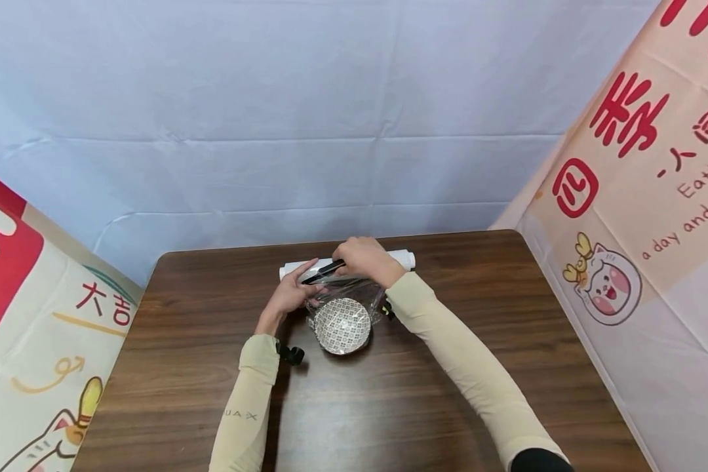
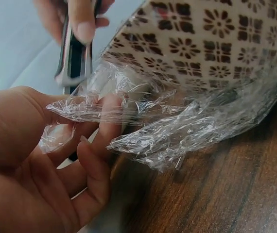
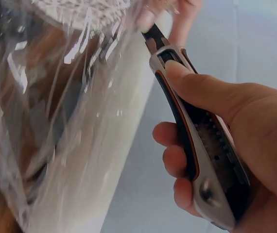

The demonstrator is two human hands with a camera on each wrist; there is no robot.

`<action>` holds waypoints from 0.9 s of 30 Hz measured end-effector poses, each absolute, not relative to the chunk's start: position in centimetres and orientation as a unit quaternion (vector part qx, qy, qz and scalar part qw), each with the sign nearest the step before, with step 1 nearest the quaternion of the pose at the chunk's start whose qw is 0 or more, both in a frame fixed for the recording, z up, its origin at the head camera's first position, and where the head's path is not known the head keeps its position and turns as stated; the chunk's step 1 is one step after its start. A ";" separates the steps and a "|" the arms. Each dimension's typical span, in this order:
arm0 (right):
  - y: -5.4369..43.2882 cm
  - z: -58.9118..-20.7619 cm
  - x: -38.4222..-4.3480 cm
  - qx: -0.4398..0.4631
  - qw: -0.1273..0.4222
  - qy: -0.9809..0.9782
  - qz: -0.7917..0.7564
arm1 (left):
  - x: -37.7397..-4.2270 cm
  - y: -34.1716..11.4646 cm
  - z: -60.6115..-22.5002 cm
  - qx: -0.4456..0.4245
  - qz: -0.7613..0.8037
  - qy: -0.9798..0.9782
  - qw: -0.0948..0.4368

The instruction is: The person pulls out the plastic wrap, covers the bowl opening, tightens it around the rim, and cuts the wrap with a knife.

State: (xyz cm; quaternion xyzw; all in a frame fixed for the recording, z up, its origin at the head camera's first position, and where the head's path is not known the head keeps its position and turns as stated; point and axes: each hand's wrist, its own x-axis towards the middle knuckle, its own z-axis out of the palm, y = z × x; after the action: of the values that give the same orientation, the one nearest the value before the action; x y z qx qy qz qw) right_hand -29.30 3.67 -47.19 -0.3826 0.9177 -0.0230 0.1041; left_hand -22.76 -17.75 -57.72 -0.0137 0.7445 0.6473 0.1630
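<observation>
A bowl with a brown flower-and-square pattern [image 1: 343,326] lies on the table with its patterned outside upward, under clear cling film [image 2: 192,131]. The film stretches from the bowl to a white roll [image 1: 406,259] behind it. My left hand [image 1: 289,294] pinches a bunched strand of film between thumb and fingers at the left end of the stretch. In my right hand [image 1: 362,257] is a utility knife [image 3: 197,131], gripped with the thumb on its slider. The knife's dark blade [image 3: 153,33] points toward the left fingertips, close along the roll.
The brown wooden table [image 1: 200,393] has its back edge just behind the roll. A pale cloth [image 1: 271,131] hangs beyond it, and printed cloths stand at left and right. Wrist-worn black gear [image 1: 292,355] sits beside the left sleeve.
</observation>
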 end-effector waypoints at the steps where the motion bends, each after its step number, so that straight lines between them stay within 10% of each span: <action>1: 3.4 -47.2 -29.3 -0.385 0.105 0.917 -0.016 | -22.8 -17.7 -57.7 -0.013 0.649 0.742 0.165; 27: 5.8 -45.0 -30.0 -0.351 0.128 0.927 0.020 | -22.6 -18.2 -56.5 -0.023 0.608 0.773 0.178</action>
State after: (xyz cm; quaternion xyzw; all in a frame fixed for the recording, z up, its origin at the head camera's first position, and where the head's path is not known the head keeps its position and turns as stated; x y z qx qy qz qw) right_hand -29.99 5.84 -45.02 -0.3514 0.9272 0.0202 0.1280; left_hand -22.55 -18.18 -56.47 -0.0225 0.7730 0.6084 0.1783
